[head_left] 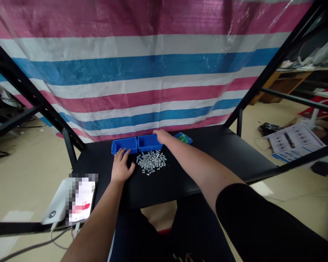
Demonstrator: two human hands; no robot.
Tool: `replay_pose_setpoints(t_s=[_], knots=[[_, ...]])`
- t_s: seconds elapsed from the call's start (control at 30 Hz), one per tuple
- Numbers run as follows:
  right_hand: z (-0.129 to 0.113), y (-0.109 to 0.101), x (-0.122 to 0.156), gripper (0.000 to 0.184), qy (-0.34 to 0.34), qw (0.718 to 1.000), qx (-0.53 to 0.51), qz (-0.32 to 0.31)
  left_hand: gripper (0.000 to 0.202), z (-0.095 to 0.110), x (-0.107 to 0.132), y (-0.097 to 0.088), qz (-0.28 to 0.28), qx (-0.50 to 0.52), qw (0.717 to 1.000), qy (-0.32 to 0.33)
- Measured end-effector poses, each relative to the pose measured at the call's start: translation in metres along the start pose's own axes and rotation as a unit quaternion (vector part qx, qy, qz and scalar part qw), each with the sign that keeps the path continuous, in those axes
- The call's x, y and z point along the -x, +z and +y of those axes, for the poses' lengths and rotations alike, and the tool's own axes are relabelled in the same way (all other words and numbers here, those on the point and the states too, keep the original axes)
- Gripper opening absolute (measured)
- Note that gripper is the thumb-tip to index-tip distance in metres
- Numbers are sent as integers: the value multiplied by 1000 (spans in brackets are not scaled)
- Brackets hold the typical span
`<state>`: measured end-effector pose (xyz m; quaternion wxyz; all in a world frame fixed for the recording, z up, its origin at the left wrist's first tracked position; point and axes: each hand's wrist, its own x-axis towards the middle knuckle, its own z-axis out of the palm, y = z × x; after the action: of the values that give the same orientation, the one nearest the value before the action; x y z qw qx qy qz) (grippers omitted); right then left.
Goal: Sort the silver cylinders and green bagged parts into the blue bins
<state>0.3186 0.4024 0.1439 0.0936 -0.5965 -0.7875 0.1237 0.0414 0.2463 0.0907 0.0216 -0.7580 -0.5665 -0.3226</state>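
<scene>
My left hand (pixel 121 166) lies flat on the black table (pixel 207 160), fingers spread, just left of a pile of small silver metal parts (pixel 151 161) and in front of the left blue bin (pixel 124 145). My right hand (pixel 162 136) reaches over the far right corner of the middle blue bin (pixel 149 142). Its fingers are turned down and away from the camera, so I cannot see whether they hold anything. A third blue tray (pixel 183 138) with greenish contents sits just right of that hand.
A striped pink, white and blue tarp (pixel 142 72) hangs behind the table. Black frame bars (pixel 30 94) slant on both sides. A white device (pixel 57 207) with a cable and a blurred screen lie at the front left corner. Papers and boxes (pixel 295 140) lie on the floor at right.
</scene>
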Motion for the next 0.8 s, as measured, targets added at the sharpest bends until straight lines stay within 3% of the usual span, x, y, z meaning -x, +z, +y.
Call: replay_pose_setpoints(t_s=[0.13,0.27,0.37,0.5,0.57,0.63,0.73,0.8], knots=[[-6,-9,12,39,-2,999,-4,53,65,-1,1,1,6,16,1000,2],[-3,-23,52,30,-53,982,-30,180,67,-4,2,3,18,47,999,13],[22,-22,103,22,-65,952,-38,298,66,-4,3,3,23,51,998,17],[77,3,170,19,49,899,-55,431,67,-1,2,1,18,37,999,16],[99,20,191,26,97,888,-71,444,68,0,2,1,8,28,1000,9],[110,32,200,40,110,898,-74,420,69,0,2,1,0,23,1000,3],[110,39,198,57,107,930,-50,349,69,-1,2,2,5,19,1000,8],[107,39,191,56,122,938,-41,321,67,-2,2,2,13,17,1000,15]])
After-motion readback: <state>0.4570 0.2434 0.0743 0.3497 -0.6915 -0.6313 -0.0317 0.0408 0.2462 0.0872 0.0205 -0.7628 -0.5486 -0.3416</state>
